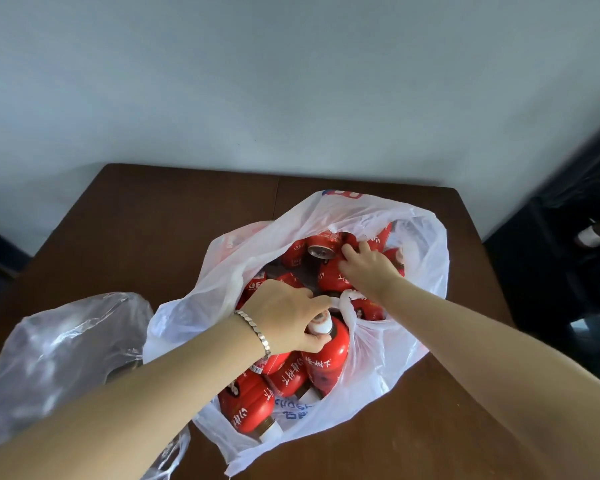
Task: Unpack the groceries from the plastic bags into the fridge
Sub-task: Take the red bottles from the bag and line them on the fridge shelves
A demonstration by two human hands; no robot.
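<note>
Removal step: left hand [291, 317] pinches red bottle [326, 358] by its cap inside white bag [420, 244], right hand [368, 265] on second bottle [331, 280], grip unclear; next, lift clear.

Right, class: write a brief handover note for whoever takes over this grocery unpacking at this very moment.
Left hand: fingers grip the white cap of a red bottle in the white bag.
Right hand: deeper in that bag, on another bottle; grip unclear.
The bag sits on the table, full of red bottles plus a can; a clear bag lies to its left.
Done: nothing visibly out yet. Left: move everything to the fridge, not in view.
</note>
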